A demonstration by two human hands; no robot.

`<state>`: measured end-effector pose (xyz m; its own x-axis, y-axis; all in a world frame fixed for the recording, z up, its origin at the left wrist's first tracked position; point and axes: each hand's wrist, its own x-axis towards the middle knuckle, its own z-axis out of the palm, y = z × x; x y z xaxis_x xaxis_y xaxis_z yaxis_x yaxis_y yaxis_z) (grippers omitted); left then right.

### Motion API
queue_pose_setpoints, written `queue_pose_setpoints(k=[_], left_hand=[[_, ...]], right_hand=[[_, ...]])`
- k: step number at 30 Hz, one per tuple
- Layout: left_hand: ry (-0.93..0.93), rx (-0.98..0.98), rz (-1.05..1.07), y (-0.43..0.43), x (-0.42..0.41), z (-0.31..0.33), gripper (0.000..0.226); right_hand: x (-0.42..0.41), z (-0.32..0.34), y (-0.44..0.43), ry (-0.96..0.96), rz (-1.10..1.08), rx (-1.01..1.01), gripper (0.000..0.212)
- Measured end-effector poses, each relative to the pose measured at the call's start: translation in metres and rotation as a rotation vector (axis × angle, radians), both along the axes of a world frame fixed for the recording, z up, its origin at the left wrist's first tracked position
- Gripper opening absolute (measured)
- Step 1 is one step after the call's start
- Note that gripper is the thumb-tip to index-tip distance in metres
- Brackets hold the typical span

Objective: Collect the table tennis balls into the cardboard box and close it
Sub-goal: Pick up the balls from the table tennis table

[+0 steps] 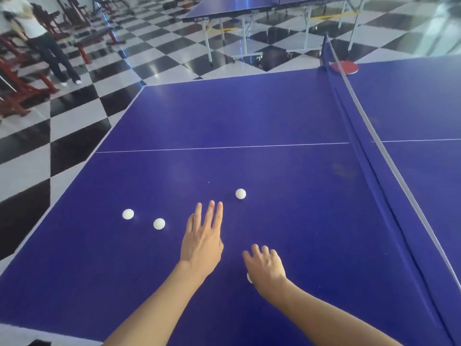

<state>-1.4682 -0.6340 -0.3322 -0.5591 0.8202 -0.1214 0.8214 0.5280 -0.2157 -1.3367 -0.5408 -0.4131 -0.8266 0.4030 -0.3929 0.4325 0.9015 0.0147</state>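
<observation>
On the near half of the blue table tennis table (249,116), four white balls are showing. Item one, the far ball (240,193), is lying at 1 o'clock from the left hand (202,243), just beyond its fingertips and not touching them. Items two and three, the middle ball (159,223) and the outer ball (128,214), are sitting near each other at 9 o'clock from that hand. The left hand is stretching out flat, fingers straight, holding nothing. The right hand (265,267) is curling its fingers over the hidden ball (249,277), only a sliver of which is showing at the palm's heel. A red paddle (344,67) is lying beside the net (374,136) at 1 o'clock.
</observation>
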Motion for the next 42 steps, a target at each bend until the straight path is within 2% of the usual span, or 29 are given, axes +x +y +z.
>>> queue_pose_setpoints(k=[10, 16, 21, 26, 31, 35, 42], left_hand=[[-0.029, -0.015, -0.237, 0.002, -0.044, -0.005, 0.084], [-0.032, 0.003, -0.302, -0.005, -0.066, -0.017, 0.083], [-0.062, 0.028, -0.294, -0.002, -0.081, -0.028, 0.081], [-0.109, 0.032, -0.280, 0.026, -0.092, -0.036, 0.079], [-0.162, 0.016, -0.246, 0.067, -0.100, -0.043, 0.078], [-0.215, 0.019, -0.244, 0.102, -0.106, -0.052, 0.078], [-0.303, -0.032, -0.221, 0.149, -0.130, -0.084, 0.060]], right_hand=[[-0.016, -0.013, -0.024, -0.060, -0.236, -0.054, 0.046], [-0.020, -0.025, -0.028, -0.068, -0.308, -0.098, 0.045], [-0.028, -0.026, -0.021, -0.083, -0.289, -0.092, 0.042], [-0.047, -0.010, 0.002, -0.020, -0.265, -0.076, 0.037], [-0.068, 0.004, 0.037, 0.077, -0.299, -0.011, 0.048], [-0.084, -0.002, 0.067, 0.153, -0.341, -0.009, 0.047], [-0.110, -0.027, 0.115, 0.188, -0.407, -0.031, 0.041]])
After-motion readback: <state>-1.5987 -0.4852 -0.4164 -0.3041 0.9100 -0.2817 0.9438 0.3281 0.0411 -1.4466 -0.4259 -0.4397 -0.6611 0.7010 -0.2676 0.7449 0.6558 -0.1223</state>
